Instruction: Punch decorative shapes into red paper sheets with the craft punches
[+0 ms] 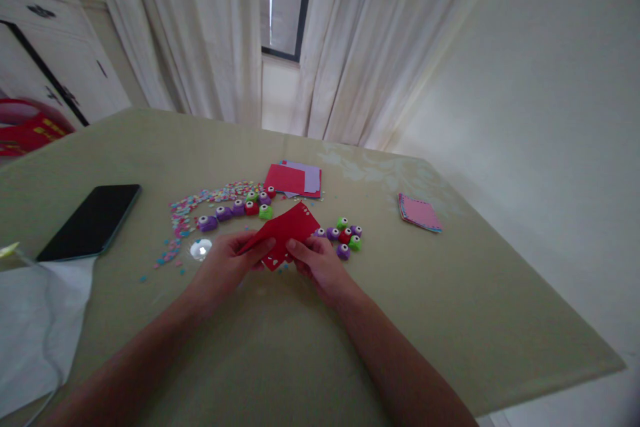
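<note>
A red paper sheet [286, 230] with small punched holes is held over the table between both hands. My left hand [227, 260] pinches its left edge with thumb on top. At the lower right edge, my right hand [315, 261] grips the same sheet. A row of small purple, red and green paper punches [239, 208] lies just beyond the sheet on the left. Another cluster of punches [344, 237] sits right beside my right hand. Colourful punched confetti [193, 210] is scattered to the left.
A stack of red and lilac paper [295, 180] lies farther back, a pink paper stack [420, 212] at the right. A black phone [93, 220] and a white cloth [35, 327] are at the left. The table [450, 307] edge runs along the right.
</note>
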